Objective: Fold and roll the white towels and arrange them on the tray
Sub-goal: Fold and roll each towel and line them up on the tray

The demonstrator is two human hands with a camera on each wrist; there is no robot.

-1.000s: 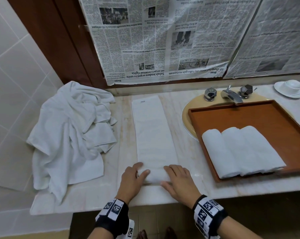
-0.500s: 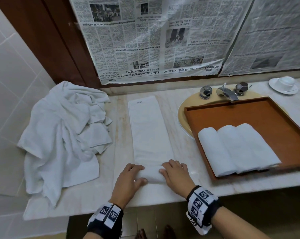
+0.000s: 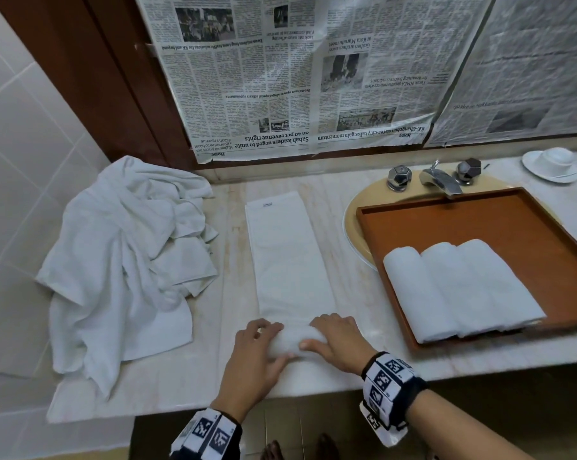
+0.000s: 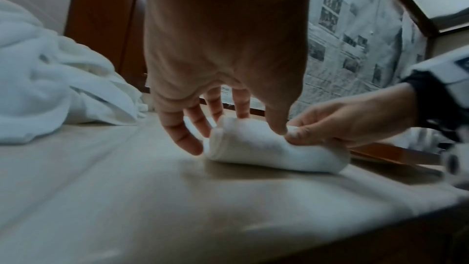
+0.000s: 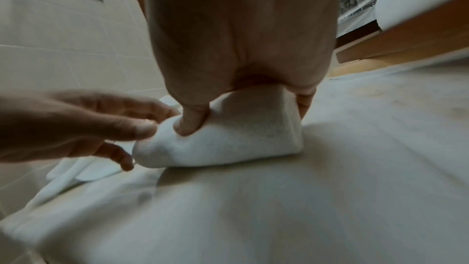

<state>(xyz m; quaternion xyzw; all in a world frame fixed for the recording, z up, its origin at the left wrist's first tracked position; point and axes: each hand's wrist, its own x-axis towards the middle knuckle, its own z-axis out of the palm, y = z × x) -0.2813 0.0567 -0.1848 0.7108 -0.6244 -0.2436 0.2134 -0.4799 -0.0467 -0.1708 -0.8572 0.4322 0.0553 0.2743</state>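
A white towel (image 3: pixel 287 254) lies folded into a long narrow strip on the marble counter, running away from me. Its near end is wound into a short roll (image 3: pixel 292 340) (image 4: pixel 266 152) (image 5: pixel 223 148). My left hand (image 3: pixel 260 346) curls round the roll's left end, thumb on top. My right hand (image 3: pixel 336 340) (image 5: pixel 246 115) grips the right end, thumb pressed into the near side and fingers over the far side. To the right, a brown wooden tray (image 3: pixel 529 227) holds three rolled white towels (image 3: pixel 459 290) side by side at its near left.
A heap of loose white towels (image 3: pixel 124 260) covers the counter's left end against the tiled wall. The tray sits over the sink, just in front of the faucet (image 3: pixel 441 179). A white cup and saucer (image 3: pixel 550 164) stand far right. Newspaper (image 3: pixel 280 78) covers the mirror.
Both hands have turned the towel's near end over, and the flat fold has become a thicker roll. The flat strip beyond it is a little shorter.
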